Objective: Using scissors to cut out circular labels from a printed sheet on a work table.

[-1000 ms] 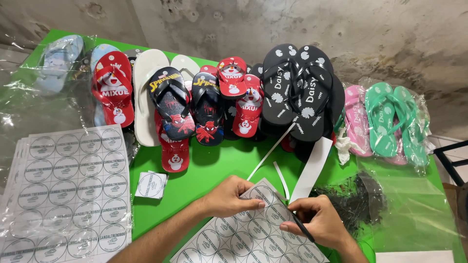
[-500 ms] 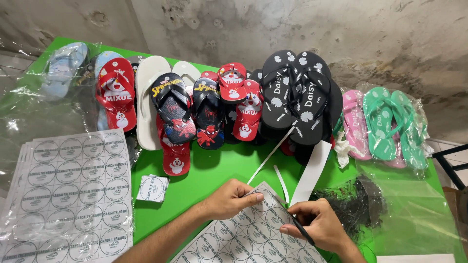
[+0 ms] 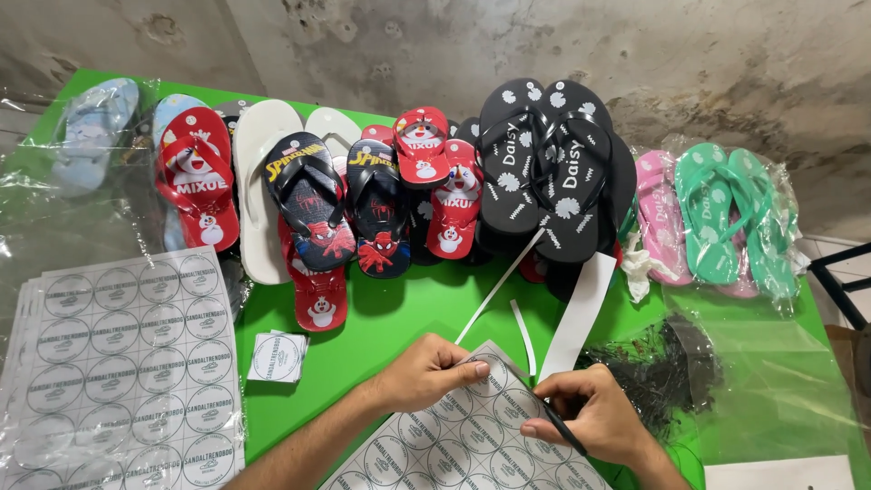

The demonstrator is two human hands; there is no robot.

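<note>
So the label sheet [image 3: 458, 445] sits at the near edge of the green table [image 3: 408, 308]. Left hand [image 3: 426, 370] is pressed flat on its top edge, right hand [image 3: 590, 413] pinching a thin dark blade [image 3: 564, 428] over it. Left of the sheet, one small stack of cut labels [image 3: 277, 356]; nearly every circle is uncut.

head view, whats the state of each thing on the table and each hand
left hand: pressing flat on the sticker sheet
right hand: closed on a thin dark tool, tip on the sheet
sticker stack: lying flat, untouched
black flip-flops: propped up in the row
green flip-flops: inside a clear bag
</note>
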